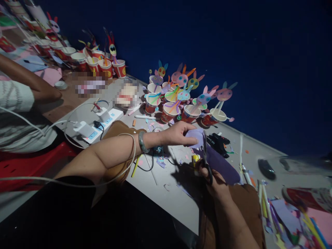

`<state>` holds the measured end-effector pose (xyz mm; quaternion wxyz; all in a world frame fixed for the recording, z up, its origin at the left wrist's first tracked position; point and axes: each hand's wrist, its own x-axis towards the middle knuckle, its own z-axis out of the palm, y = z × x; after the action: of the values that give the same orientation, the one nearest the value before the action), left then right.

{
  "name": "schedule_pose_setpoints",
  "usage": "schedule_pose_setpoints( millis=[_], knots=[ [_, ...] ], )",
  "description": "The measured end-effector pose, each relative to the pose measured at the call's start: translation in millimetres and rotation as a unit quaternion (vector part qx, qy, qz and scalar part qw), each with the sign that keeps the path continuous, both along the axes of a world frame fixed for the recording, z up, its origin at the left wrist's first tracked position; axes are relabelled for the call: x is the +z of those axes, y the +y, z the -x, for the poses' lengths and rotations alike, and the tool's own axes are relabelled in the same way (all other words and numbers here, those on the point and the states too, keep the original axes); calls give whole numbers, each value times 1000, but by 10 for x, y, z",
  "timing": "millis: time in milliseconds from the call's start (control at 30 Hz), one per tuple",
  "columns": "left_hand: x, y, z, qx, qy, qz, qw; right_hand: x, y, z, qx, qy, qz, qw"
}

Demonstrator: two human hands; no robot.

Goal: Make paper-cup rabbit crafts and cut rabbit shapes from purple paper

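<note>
My left hand (178, 134) pinches a small piece of light purple paper (194, 137) between thumb and fingers above the table. In my right hand (216, 181) is a pair of scissors (206, 160), fingers through the handles, blades pointing up along the right edge of the paper. Whether the blades are cutting into it, I cannot make out. A dark purple sheet (223, 166) lies behind the scissors. Just left of them stands a small yellow item (195, 159), partly hidden.
Paper cups (169, 112) with paper rabbit heads stand along the back edge; more cups (105, 69) are at left. A power strip (103, 124) with chargers and cables lies left. Paper scraps and straws (267, 204) lie at right. Another person's arm (31, 76) rests at far left.
</note>
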<state>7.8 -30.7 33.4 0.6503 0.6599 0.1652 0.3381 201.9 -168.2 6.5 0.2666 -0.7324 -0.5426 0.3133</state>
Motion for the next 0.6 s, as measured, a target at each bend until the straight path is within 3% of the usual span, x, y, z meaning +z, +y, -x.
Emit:
schedule_pose_setpoints(
  millis=[100,433,600],
  knots=[
    [6,3,-2,2,-1,8,1000,-36,-4,-31,-5,27,36,999],
    [-11,-5,-5,3,-1,7,1000,42,-8,30,-20,87,48,995],
    [-54,0,-7,-13,9,3,1000,-144,-14,-73,31,151,48,987]
  ],
)
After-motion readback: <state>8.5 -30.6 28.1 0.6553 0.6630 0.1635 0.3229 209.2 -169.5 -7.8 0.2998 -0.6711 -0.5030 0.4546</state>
